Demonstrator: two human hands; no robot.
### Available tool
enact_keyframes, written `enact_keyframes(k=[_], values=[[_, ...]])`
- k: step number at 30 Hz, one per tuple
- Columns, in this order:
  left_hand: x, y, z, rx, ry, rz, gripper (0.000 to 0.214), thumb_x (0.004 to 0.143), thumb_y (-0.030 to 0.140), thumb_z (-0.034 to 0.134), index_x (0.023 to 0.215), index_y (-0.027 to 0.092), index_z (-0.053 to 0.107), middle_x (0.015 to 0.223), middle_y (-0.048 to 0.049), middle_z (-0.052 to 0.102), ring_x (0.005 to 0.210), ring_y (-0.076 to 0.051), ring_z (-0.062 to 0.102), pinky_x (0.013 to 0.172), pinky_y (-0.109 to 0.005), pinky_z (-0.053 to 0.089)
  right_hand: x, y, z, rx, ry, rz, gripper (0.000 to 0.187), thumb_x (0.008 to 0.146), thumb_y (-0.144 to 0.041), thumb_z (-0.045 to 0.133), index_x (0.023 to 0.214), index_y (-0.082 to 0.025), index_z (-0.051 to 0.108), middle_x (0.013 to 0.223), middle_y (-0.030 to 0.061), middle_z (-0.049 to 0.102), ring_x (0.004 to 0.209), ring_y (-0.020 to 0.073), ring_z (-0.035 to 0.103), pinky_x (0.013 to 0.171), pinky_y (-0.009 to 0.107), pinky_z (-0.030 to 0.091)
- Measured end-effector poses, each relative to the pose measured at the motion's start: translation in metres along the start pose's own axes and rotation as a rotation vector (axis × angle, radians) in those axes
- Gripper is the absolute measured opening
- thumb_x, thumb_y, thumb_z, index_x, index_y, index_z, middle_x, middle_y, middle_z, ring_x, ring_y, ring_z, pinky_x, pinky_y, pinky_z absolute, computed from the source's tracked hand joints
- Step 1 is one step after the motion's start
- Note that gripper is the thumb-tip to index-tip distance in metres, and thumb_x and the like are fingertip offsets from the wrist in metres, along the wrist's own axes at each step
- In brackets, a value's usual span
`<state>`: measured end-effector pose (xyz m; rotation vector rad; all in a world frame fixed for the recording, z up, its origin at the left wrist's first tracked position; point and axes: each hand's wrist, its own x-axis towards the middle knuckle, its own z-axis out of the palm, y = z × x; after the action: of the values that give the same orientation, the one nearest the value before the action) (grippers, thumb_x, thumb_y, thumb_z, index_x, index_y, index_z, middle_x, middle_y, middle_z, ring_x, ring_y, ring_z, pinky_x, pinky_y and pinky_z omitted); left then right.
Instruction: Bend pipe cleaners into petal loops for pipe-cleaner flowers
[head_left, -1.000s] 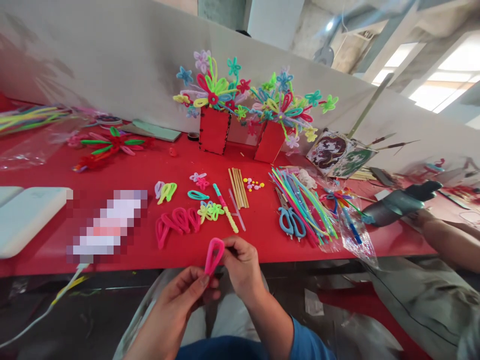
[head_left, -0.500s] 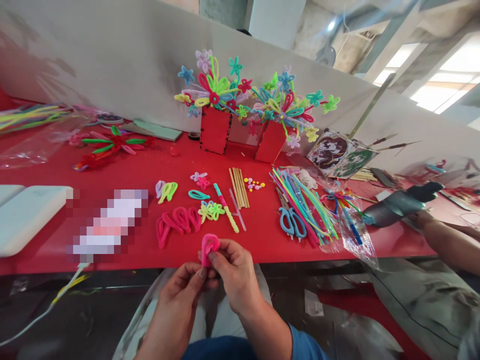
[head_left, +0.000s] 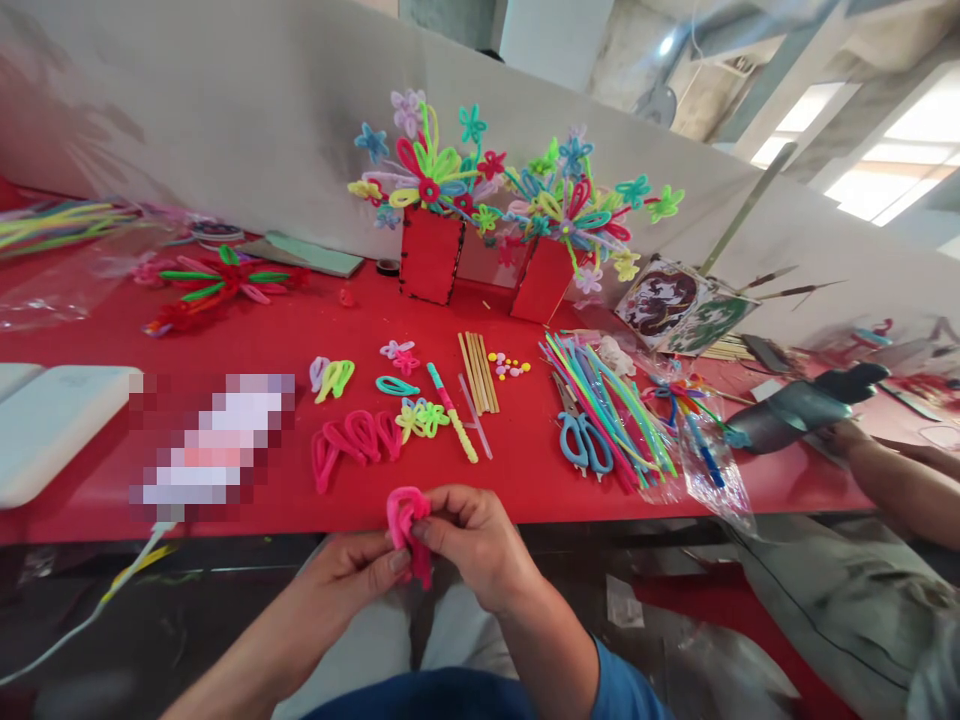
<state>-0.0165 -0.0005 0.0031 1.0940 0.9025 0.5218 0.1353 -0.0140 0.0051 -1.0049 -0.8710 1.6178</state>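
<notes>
Between my two hands, just off the table's front edge, is a looped pink pipe cleaner (head_left: 406,503). My left hand (head_left: 358,572) pinches its lower left side with thumb and fingers. My right hand (head_left: 474,540) grips it from the right, thumb on top. Beyond them on the red table (head_left: 247,560) lie several red-pink pipe cleaner loops (head_left: 361,437). Close by are small yellow and blue pipe cleaner flowers (head_left: 422,420), a teal loop (head_left: 397,387) and a wrapped yellow, pink and teal stick (head_left: 453,415).
Blue-handled scissors (head_left: 585,443) lie beside a bundle of pipe cleaners (head_left: 615,410). Wooden sticks (head_left: 478,373) and small beads (head_left: 510,367) are mid-table. Two red vases (head_left: 430,257) with pipe cleaner flowers stand behind. A co-worker's arm (head_left: 892,485) rests by a dark bottle (head_left: 795,412).
My hands have shifted slightly, and the pink pipe cleaner has moved a little left and down. More of its lower end now shows below my fingers.
</notes>
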Motion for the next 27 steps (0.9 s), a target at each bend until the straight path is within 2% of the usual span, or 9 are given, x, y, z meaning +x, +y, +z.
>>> enact_keyframes(k=[2, 5, 12, 16, 18, 21, 24, 27], values=[[0.000, 0.005, -0.006, 0.069, -0.053, 0.038, 0.017, 0.070, 0.035, 0.065, 0.065, 0.021, 0.072, 0.064, 0.0007, 0.066, 0.066, -0.018, 0.056, 0.065, -0.025, 0.044, 0.000, -0.002, -0.001, 0.017, -0.033, 0.010, 0.030, 0.060, -0.040, 0.075, 0.069, -0.013, 0.065, 0.054, -0.0018, 0.057, 0.044, 0.0063, 0.049, 0.044, 0.017, 0.040], [0.001, 0.010, -0.009, 0.067, -0.073, 0.051, 0.015, 0.069, 0.033, 0.066, 0.075, 0.022, 0.075, 0.072, -0.0011, 0.069, 0.074, -0.021, 0.058, 0.069, -0.028, 0.045, -0.001, -0.004, 0.001, 0.011, -0.046, -0.010, 0.028, 0.060, -0.038, 0.075, 0.068, -0.013, 0.066, 0.055, -0.0019, 0.057, 0.047, 0.0067, 0.050, 0.047, 0.017, 0.042], [0.007, -0.003, 0.001, -0.132, 0.032, 0.033, 0.013, 0.064, 0.030, 0.072, 0.073, 0.021, 0.074, 0.065, -0.0016, 0.068, 0.065, -0.017, 0.057, 0.063, -0.025, 0.045, -0.002, 0.005, 0.016, 0.031, 0.059, -0.045, 0.031, 0.064, -0.042, 0.073, 0.075, -0.014, 0.066, 0.051, -0.0045, 0.051, 0.040, 0.0033, 0.040, 0.039, 0.015, 0.035], [0.008, -0.010, 0.004, -0.186, 0.058, 0.013, 0.018, 0.065, 0.036, 0.072, 0.066, 0.018, 0.073, 0.059, -0.0022, 0.066, 0.060, -0.015, 0.055, 0.060, -0.024, 0.044, -0.001, 0.010, 0.015, -0.012, 0.035, -0.058, 0.034, 0.069, -0.047, 0.067, 0.084, -0.016, 0.065, 0.060, -0.0030, 0.052, 0.042, 0.0043, 0.039, 0.039, 0.016, 0.035], [0.007, -0.011, 0.005, -0.204, 0.076, 0.004, 0.018, 0.064, 0.036, 0.072, 0.067, 0.018, 0.073, 0.059, -0.0016, 0.065, 0.058, -0.014, 0.054, 0.058, -0.024, 0.044, -0.002, 0.008, 0.012, -0.124, 0.030, -0.118, 0.031, 0.073, -0.044, 0.062, 0.088, -0.017, 0.065, 0.075, 0.0005, 0.058, 0.052, 0.0072, 0.048, 0.044, 0.017, 0.038], [0.005, -0.009, 0.006, -0.200, 0.113, 0.021, 0.017, 0.065, 0.035, 0.071, 0.071, 0.020, 0.073, 0.060, -0.0003, 0.065, 0.060, -0.014, 0.055, 0.060, -0.024, 0.044, -0.003, 0.002, 0.010, -0.428, 0.145, -0.247, 0.024, 0.073, -0.035, 0.063, 0.090, -0.018, 0.065, 0.089, 0.0036, 0.060, 0.075, 0.0144, 0.056, 0.060, 0.022, 0.045], [0.006, -0.006, 0.010, -0.156, 0.175, 0.036, 0.017, 0.064, 0.035, 0.071, 0.074, 0.021, 0.073, 0.062, 0.0006, 0.065, 0.063, -0.016, 0.055, 0.061, -0.025, 0.043, -0.004, -0.004, 0.009, -0.719, 0.258, -0.342, 0.012, 0.070, -0.025, 0.064, 0.078, -0.017, 0.064, 0.078, 0.0030, 0.061, 0.078, 0.0166, 0.056, 0.069, 0.026, 0.044], [0.007, -0.003, 0.014, -0.085, 0.260, 0.076, 0.014, 0.058, 0.031, 0.074, 0.069, 0.021, 0.073, 0.056, 0.0037, 0.061, 0.060, -0.015, 0.052, 0.058, -0.022, 0.042, -0.002, -0.005, 0.008, -0.871, 0.281, -0.382, 0.007, 0.073, -0.020, 0.060, 0.069, -0.017, 0.065, 0.066, 0.0012, 0.061, 0.069, 0.0151, 0.056, 0.067, 0.027, 0.042]])
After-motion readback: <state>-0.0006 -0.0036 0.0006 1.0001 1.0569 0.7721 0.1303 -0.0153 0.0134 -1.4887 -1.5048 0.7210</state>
